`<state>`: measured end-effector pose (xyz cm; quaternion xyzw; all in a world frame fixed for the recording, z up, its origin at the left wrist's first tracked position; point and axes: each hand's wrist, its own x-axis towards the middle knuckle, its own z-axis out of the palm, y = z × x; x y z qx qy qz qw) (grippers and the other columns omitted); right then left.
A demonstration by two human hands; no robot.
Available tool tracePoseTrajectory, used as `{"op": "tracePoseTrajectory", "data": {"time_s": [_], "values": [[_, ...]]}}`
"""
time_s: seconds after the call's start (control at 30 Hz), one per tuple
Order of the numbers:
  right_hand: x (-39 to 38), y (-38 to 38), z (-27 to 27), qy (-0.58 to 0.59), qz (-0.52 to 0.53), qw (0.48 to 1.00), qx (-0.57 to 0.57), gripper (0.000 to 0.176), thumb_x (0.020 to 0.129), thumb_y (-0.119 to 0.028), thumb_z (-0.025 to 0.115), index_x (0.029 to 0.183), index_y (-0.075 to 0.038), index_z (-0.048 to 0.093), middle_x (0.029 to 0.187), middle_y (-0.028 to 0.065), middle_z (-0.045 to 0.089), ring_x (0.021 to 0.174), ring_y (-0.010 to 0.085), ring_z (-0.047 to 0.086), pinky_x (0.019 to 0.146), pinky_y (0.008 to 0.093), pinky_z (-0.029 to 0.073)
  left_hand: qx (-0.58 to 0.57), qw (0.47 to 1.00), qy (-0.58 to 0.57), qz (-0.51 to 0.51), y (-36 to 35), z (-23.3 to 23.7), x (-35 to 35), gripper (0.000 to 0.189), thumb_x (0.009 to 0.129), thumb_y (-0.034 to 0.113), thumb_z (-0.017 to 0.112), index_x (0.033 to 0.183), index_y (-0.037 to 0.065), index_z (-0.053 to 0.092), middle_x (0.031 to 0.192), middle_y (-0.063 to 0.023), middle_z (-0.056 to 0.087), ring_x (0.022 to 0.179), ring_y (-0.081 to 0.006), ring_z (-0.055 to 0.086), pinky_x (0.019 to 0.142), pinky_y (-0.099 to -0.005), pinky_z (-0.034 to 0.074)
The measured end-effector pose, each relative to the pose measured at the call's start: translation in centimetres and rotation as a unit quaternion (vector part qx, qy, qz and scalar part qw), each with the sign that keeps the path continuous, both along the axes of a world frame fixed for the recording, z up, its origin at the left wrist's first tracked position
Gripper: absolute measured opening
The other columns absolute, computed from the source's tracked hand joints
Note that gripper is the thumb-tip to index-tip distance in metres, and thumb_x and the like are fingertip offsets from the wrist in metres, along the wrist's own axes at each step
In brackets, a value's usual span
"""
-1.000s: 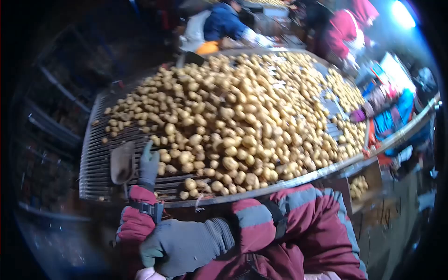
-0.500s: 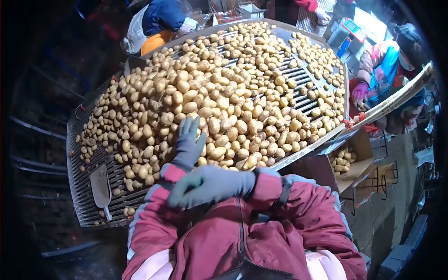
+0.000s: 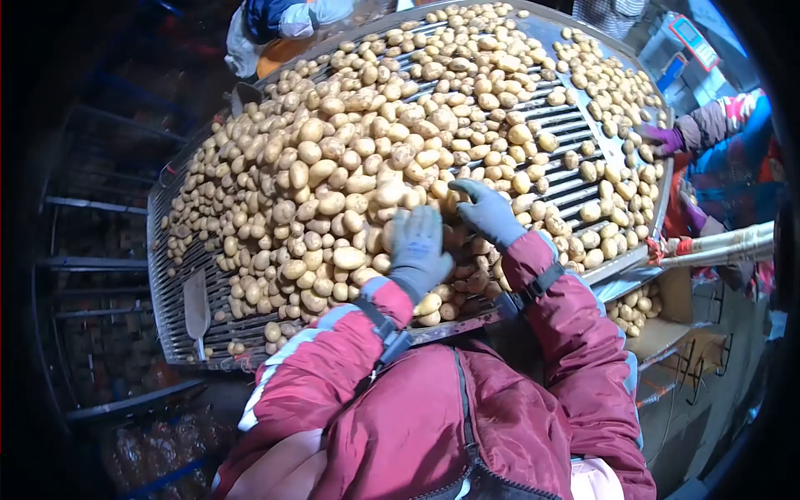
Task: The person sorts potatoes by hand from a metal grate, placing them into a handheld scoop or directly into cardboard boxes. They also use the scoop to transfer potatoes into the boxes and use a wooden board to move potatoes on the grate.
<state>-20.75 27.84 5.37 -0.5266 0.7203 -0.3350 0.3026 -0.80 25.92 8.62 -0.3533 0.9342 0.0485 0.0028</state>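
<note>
A large heap of potatoes (image 3: 333, 179) covers a slatted metal table (image 3: 564, 125). My left hand (image 3: 419, 252), in a grey glove, lies on potatoes near the front edge, its fingers stretched out and pointing away from me. Just to its right, my right hand (image 3: 490, 214), gloved too, reaches over the heap with fingers apart and slightly bent, their tips at the potatoes. The two hands are close together, with potatoes between and beyond them. Neither hand holds a potato that I can see.
A metal scoop (image 3: 197, 310) lies on the slats at the left. Another person's purple-gloved hand (image 3: 661, 140) reaches the table's right edge. A second person (image 3: 287, 21) stands at the far left. A box of potatoes (image 3: 635, 310) and wrapped poles (image 3: 717, 247) are at the right.
My right hand has moved from across my left wrist to the heap on the right. My left hand has shifted right. The purple-gloved hand now reaches the potatoes. The view has shifted.
</note>
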Motion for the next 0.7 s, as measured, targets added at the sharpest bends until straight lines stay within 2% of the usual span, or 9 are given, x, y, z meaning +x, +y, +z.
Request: {"op": "tracePoseTrajectory", "data": {"time_s": [0.07, 0.1, 0.23, 0.37, 0.4, 0.43, 0.6, 0.67, 0.7], "values": [[0.9, -1.9, -0.9, 0.073, 0.057, 0.993, 0.075, 0.051, 0.081, -0.015, 0.063, 0.132, -0.015, 0.064, 0.144, 0.0095, 0.057, 0.118, 0.0346, 0.064, 0.099, 0.0402, 0.051, -0.003, 1.000, -0.008, 0.010, 1.7, -2.6, -1.2, 0.074, 0.078, 0.018, 0.062, 0.140, -0.017, 0.045, 0.161, -0.0290, 0.019, 0.151, -0.0437, 0.022, 0.126, -0.0542, 0.004], [1.0, -2.4, -0.2, 0.082, 0.071, 0.989, 0.096, 0.048, 0.080, -0.015, 0.063, 0.128, -0.015, 0.064, 0.141, 0.0078, 0.058, 0.116, 0.0354, 0.064, 0.094, 0.0437, 0.053, 0.093, 0.981, -0.163, 0.042, 2.5, -2.0, -2.0, 0.072, 0.076, 0.017, 0.064, 0.140, -0.012, 0.048, 0.162, -0.0292, 0.017, 0.148, -0.0461, 0.025, 0.126, -0.0560, 0.006], [0.2, -1.5, 1.9, 0.183, 0.100, 0.973, 0.101, 0.028, 0.082, -0.020, 0.064, 0.109, -0.014, 0.067, 0.114, 0.0147, 0.064, 0.102, 0.0377, 0.066, 0.080, 0.0493, 0.053, 0.187, 0.978, -0.089, -0.038, 2.6, 3.0, -1.9, 0.061, 0.080, 0.029, 0.067, 0.136, 0.007, 0.058, 0.160, -0.0291, 0.024, 0.141, -0.0418, 0.037, 0.123, -0.0557, 0.019], [-3.5, -0.6, 2.4, 0.182, 0.111, 0.968, 0.135, 0.028, 0.081, -0.033, 0.072, 0.100, -0.013, 0.071, 0.102, 0.0162, 0.069, 0.095, 0.0364, 0.069, 0.082, 0.0460, 0.054, 0.363, 0.906, 0.207, 0.063, 0.9, -2.4, 2.5, 0.055, 0.083, 0.033, 0.067, 0.132, 0.010, 0.060, 0.142, -0.0159, 0.052, 0.138, -0.0373, 0.041, 0.119, -0.0559, 0.024], [-4.5, 0.0, 2.5, 0.172, 0.081, 0.972, 0.138, 0.031, 0.079, -0.036, 0.074, 0.099, -0.012, 0.072, 0.098, 0.0160, 0.071, 0.093, 0.0347, 0.070, 0.082, 0.0441, 0.055, 0.046, 0.994, -0.096, 0.029, -0.3, -0.9, 2.4, 0.056, 0.085, 0.034, 0.066, 0.136, 0.012, 0.058, 0.138, -0.0149, 0.055, 0.139, -0.0363, 0.041, 0.118, -0.0552, 0.026], [-5.7, 0.6, 2.5, 0.164, 0.051, 0.975, 0.140, 0.035, 0.077, -0.038, 0.077, 0.098, -0.011, 0.073, 0.095, 0.0159, 0.073, 0.091, 0.0329, 0.072, 0.083, 0.0422, 0.056, -0.014, 0.999, -0.040, 0.033, -1.7, -1.1, 3.9, 0.056, 0.086, 0.035, 0.066, 0.137, 0.013, 0.058, 0.140, -0.0145, 0.053, 0.138, -0.0360, 0.041, 0.118, -0.0550, 0.026], [-11.0, 3.5, -3.1, -0.330, -0.156, 0.928, 0.071, 0.036, 0.091, -0.036, 0.070, 0.103, -0.002, 0.069, 0.096, 0.0131, 0.072, 0.083, 0.0232, 0.071, 0.070, 0.0336, 0.056, -0.034, 0.997, -0.011, 0.062, -2.9, -3.5, 3.7, 0.063, 0.088, 0.042, 0.066, 0.142, 0.012, 0.054, 0.147, -0.0114, 0.048, 0.141, -0.0404, 0.035, 0.117, -0.0575, 0.026], [-12.0, 4.8, -4.6, -0.694, -0.041, 0.718, 0.034, 0.038, 0.099, -0.037, 0.061, 0.115, -0.004, 0.065, 0.099, 0.0136, 0.071, 0.080, 0.0257, 0.069, 0.067, 0.0351, 0.057, -0.040, 0.997, 0.001, 0.069, -3.1, -4.5, 3.3, 0.066, 0.089, 0.045, 0.066, 0.144, 0.012, 0.052, 0.151, -0.0099, 0.045, 0.142, -0.0426, 0.032, 0.117, -0.0588, 0.026], [-8.9, 4.7, -0.3, -0.644, -0.171, 0.746, 0.021, 0.044, 0.101, -0.046, 0.057, 0.116, -0.006, 0.063, 0.097, 0.0121, 0.069, 0.075, 0.0265, 0.066, 0.063, 0.0358, 0.056, -0.048, 0.999, 0.016, 0.010, -3.6, -4.2, 1.3, 0.063, 0.089, 0.044, 0.065, 0.143, 0.013, 0.053, 0.150, -0.0111, 0.047, 0.141, -0.0401, 0.035, 0.118, -0.0567, 0.025]]}}
